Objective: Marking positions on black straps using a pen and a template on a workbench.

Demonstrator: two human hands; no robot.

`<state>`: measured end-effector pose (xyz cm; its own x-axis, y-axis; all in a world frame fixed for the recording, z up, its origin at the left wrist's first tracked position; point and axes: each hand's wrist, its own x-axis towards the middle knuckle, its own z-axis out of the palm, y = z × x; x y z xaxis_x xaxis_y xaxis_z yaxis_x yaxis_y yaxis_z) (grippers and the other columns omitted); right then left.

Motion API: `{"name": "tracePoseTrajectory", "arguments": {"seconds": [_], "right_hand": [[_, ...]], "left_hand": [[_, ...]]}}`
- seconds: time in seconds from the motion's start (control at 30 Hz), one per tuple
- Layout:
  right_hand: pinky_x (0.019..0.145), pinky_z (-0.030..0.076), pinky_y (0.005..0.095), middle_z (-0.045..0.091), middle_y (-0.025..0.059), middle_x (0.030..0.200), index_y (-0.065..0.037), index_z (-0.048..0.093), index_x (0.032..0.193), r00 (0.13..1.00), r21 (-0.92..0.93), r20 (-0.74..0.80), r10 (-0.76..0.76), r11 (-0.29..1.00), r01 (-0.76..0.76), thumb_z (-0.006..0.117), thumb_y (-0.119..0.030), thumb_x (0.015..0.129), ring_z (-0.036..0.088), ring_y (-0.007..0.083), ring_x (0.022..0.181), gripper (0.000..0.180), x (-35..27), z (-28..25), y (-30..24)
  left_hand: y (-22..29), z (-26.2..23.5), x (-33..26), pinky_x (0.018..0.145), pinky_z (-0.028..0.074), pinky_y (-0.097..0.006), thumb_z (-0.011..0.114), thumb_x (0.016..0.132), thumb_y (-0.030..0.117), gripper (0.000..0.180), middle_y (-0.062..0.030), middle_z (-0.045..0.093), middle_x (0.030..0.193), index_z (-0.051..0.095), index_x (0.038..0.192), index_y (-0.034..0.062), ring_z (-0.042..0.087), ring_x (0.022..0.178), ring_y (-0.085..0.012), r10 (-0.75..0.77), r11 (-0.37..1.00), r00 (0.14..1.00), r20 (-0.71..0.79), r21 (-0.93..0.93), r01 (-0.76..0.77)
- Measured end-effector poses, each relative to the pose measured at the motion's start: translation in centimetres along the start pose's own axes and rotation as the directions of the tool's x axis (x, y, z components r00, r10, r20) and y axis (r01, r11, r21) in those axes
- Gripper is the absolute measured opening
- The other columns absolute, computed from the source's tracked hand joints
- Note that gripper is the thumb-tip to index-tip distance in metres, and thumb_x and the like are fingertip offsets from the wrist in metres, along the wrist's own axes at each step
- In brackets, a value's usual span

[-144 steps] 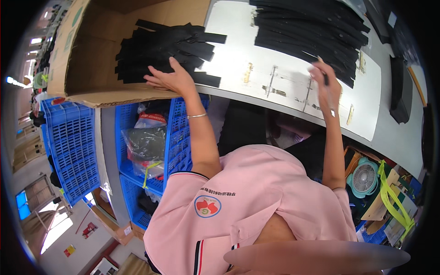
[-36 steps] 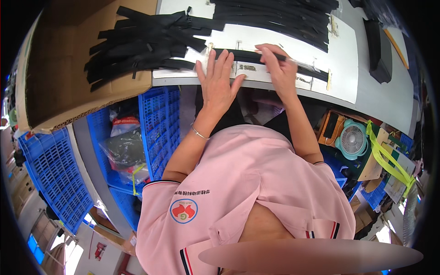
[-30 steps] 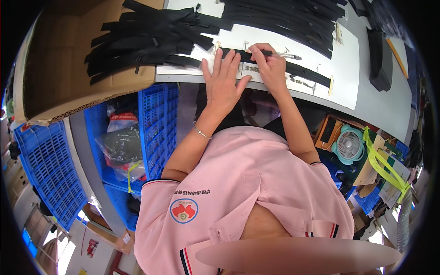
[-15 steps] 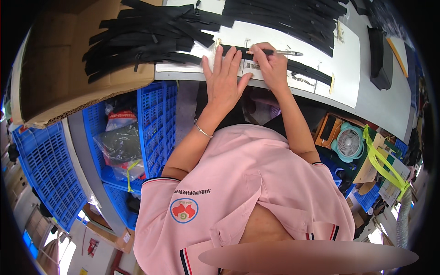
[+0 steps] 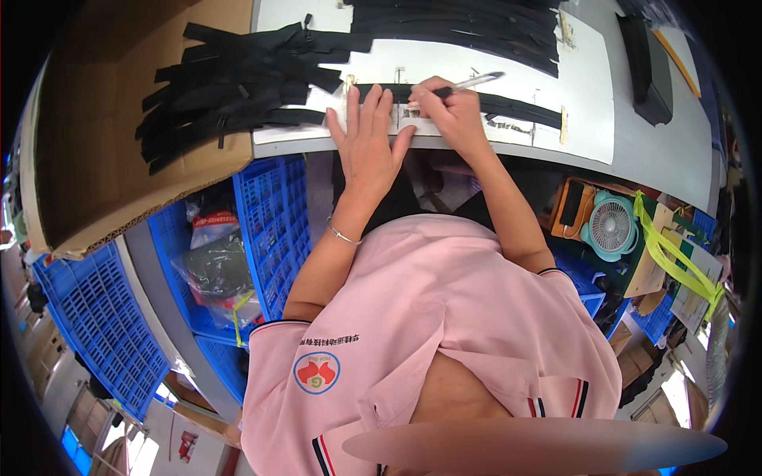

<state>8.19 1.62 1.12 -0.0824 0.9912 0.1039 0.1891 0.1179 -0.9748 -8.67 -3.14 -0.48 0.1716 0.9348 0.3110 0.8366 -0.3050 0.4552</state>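
Observation:
A long black strip (image 5: 524,109), apparently a zipper, lies along a white board (image 5: 583,131) that bears dark pen marks and yellowish tape. On its left end rests my left hand (image 5: 369,151), flat with the fingers stretched out. My right hand (image 5: 454,119) grips a pen (image 5: 481,80), its rear end slanting up to the right and slightly blurred. The pen's tip is near the strip's lower edge, right of my left fingers; whether it touches is hard to see. To the left, a loose heap of black zippers (image 5: 238,79) overlaps the board and a carton.
More black strips (image 5: 460,36) lie side by side at the far edge. An open cardboard carton (image 5: 87,119) stands left, with blue plastic crates (image 5: 274,230) below. At right are a long black object (image 5: 647,79) on the grey table and a small teal fan (image 5: 611,226) below.
My right hand has drawn the pen slightly toward me, and its rear end now points up more steeply. My left hand stays flat on the strip. The whole view has shifted a little.

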Motion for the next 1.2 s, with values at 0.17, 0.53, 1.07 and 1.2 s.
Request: {"name": "tracePoseTrajectory", "arguments": {"seconds": [0.17, 0.53, 1.07, 1.2], "right_hand": [[0.059, 0.045, 0.0215, 0.071, 0.0015, 0.078, 0.005, 0.072, 0.089, 0.947, -0.113, -0.321, -0.017, 0.993, -0.021, 0.064, -0.012, 0.098, 0.059, 0.0054, 0.065, 0.021, -1.4, -4.9, -1.5], [0.056, 0.045, 0.0247, 0.073, 0.0054, 0.083, 0.009, 0.067, 0.083, 0.947, -0.295, -0.31, -0.084, 0.955, -0.011, 0.067, -0.013, 0.097, 0.06, 0.0078, 0.06, 0.025, -1.6, -7.3, 1.7], [0.056, 0.047, 0.0274, 0.074, 0.0056, 0.084, 0.005, 0.07, 0.086, 0.94, -0.299, -0.309, -0.143, 0.953, 0.047, 0.066, -0.015, 0.096, 0.066, 0.016, 0.059, 0.023, -1.6, -7.3, 2.2], [0.055, 0.047, 0.028, 0.072, 0.005, 0.076, 0.003, 0.071, 0.083, 0.971, -0.28, -0.193, -0.141, 0.956, 0.083, 0.066, -0.017, 0.095, 0.065, 0.0167, 0.056, 0.024, -1.9, -7.9, 2.8]], "left_hand": [[0.0, -0.1, 0.1, 0.117, 0.015, -0.067, 0.074, 0.091, 0.035, 0.062, -0.011, 0.052, 0.147, 0.054, 0.141, 0.0059, 0.035, 0.148, -0.0373, 0.011, 1.0, 1.0, -0.007, 0.01, -0.011], [1.0, 0.4, 0.3, 0.119, 0.011, -0.067, 0.073, 0.092, 0.035, 0.067, -0.0114, 0.047, 0.154, 0.049, 0.148, 0.0074, 0.032, 0.15, -0.0367, 0.006, 0.999, 1.0, 0.01, -0.046, -0.005], [6.3, 3.4, 1.8, 0.12, 0.015, -0.058, 0.071, 0.093, 0.031, 0.051, -0.0113, 0.054, 0.146, 0.061, 0.138, 0.0069, 0.045, 0.139, -0.0296, 0.165, 0.978, 0.984, 0.065, -0.143, -0.154], [6.3, 3.5, 1.9, 0.12, 0.016, -0.057, 0.071, 0.092, 0.03, 0.051, -0.0104, 0.055, 0.146, 0.062, 0.137, 0.0078, 0.046, 0.138, -0.0291, 0.166, 0.981, 0.984, 0.065, -0.117, -0.158]]}}
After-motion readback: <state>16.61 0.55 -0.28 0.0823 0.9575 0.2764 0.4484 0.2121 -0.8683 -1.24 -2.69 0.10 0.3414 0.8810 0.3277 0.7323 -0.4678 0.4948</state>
